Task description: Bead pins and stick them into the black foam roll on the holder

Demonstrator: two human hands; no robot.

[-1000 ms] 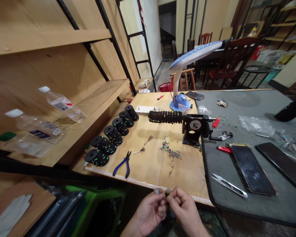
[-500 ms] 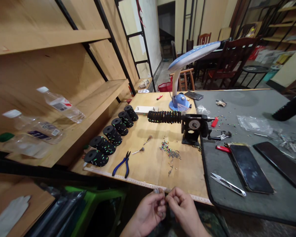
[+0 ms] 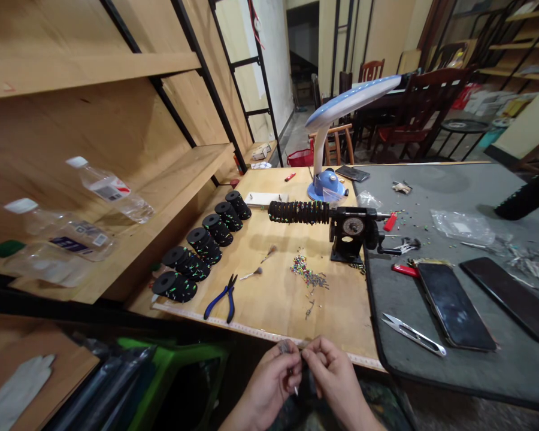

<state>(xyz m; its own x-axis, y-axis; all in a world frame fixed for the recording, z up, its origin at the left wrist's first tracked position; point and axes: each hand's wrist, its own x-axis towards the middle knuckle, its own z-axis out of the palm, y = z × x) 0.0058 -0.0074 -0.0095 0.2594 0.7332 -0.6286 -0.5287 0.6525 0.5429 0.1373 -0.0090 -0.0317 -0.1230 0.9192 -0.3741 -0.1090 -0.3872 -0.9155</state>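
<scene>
At the bottom centre, my left hand [image 3: 272, 383] pinches a small grey metallic bundle [image 3: 285, 346] in its fingertips. My right hand [image 3: 330, 374] is close beside it, fingers curled and pinched together at the bundle's side. Whatever lies between those fingertips is too small to make out. A thin pale tip [image 3: 296, 391] shows below my left hand. Both hands are just in front of a wooden board [image 3: 269, 311], whose near edge carries a measuring tape [image 3: 251, 330]. Neither hand touches the tools on the board.
Several black spools [image 3: 204, 245] stand in a row on the board, near a hand-cranked winder [image 3: 350, 230] holding a black coil. Blue-handled pliers [image 3: 223, 302], coloured bits [image 3: 308, 276], and thread snips [image 3: 413, 335] lie nearby. A shelf with plastic bottles [image 3: 110, 190] stands left.
My hands have risen slightly, and the grey bundle shows more clearly above my left fingers. A thin pale tip now appears below my left hand. The view has shifted slightly.
</scene>
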